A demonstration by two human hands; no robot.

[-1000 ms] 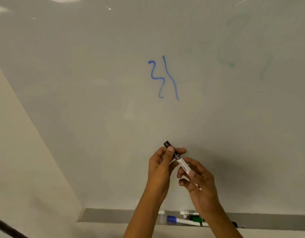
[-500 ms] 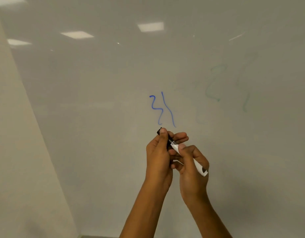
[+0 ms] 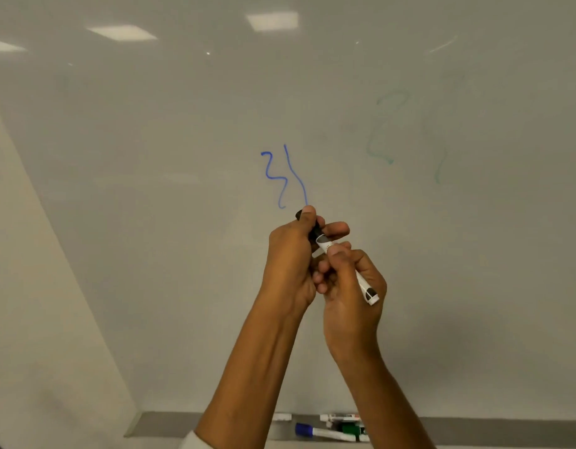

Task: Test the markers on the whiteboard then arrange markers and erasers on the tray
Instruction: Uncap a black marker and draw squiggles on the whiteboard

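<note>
Between both hands (image 3: 316, 270), marker (image 3: 364, 286) cap-up-left.

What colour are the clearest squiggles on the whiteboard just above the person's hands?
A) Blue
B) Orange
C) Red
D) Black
A: the bold squiggles on the whiteboard above the hands are plainly blue; only faint greenish marks show farther right.

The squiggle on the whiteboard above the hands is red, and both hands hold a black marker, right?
Not quite. The head view shows the squiggle is blue, not red. The rest holds: the left hand and right hand both hold the black marker just below it, on the whiteboard.
</note>
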